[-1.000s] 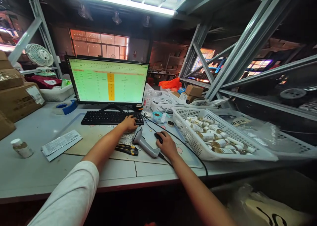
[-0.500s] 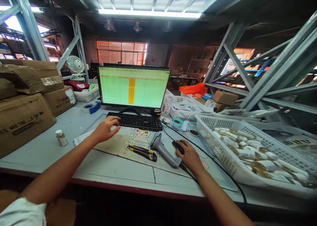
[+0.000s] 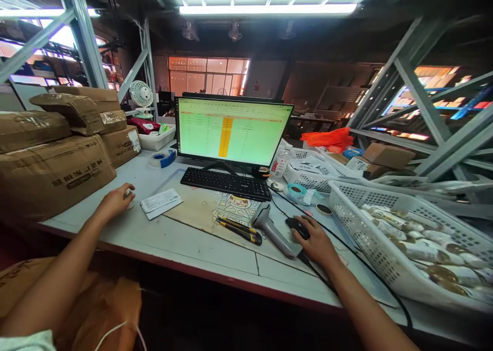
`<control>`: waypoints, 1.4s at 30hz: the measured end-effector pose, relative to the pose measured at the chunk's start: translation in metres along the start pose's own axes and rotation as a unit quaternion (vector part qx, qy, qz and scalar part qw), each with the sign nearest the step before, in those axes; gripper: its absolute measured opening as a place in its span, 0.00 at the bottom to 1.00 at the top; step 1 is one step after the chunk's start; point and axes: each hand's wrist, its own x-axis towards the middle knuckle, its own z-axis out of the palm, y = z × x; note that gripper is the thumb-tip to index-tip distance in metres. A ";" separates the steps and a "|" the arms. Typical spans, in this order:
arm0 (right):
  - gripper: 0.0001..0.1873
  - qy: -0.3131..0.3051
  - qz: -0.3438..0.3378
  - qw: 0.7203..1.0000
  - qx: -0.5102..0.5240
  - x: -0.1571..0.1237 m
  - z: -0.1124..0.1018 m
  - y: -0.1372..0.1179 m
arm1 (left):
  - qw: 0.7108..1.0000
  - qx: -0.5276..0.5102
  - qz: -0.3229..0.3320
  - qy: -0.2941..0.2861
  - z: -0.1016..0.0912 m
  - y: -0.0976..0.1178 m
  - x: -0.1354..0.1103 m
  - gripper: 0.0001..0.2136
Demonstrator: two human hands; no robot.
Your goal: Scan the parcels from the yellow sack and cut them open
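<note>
At the left of the desk, my left hand (image 3: 114, 203) is closed around a small bottle (image 3: 128, 192). Only its white cap and a sliver of its side show past the fingers. To the right of that hand lies a flat white printed packet (image 3: 160, 203). My right hand (image 3: 316, 240) rests over a black computer mouse (image 3: 298, 228), fingers curled on it. Beside the mouse, a grey barcode scanner (image 3: 276, 233) lies on the desk mat (image 3: 200, 202). Yellow-and-black utility knives (image 3: 239, 230) are left of the scanner.
A monitor (image 3: 231, 133) displaying a table stands behind a black keyboard (image 3: 225, 183). Cardboard boxes (image 3: 57, 169) are stacked at left. A white basket (image 3: 358, 233) at right holds many labelled bottles. A black cable (image 3: 346, 256) crosses the desk; a tape dispenser (image 3: 164, 159) sits further back.
My left hand has left the keyboard's edge, moved left and closed on the small bottle. My right hand stays on the mouse. The view has turned slightly left.
</note>
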 end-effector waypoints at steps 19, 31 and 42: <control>0.13 -0.203 0.205 0.957 0.020 0.021 -0.034 -0.167 | 0.761 -0.567 0.246 -0.196 0.005 0.182 -0.047 0.11; 0.26 -0.426 0.148 0.834 0.317 0.042 -0.146 -0.232 | 0.748 -0.520 0.327 -0.251 0.020 0.186 -0.064 0.14; 0.28 -0.432 0.113 0.845 0.295 0.046 -0.125 -0.230 | 0.788 -0.451 0.340 -0.242 0.033 0.185 -0.049 0.08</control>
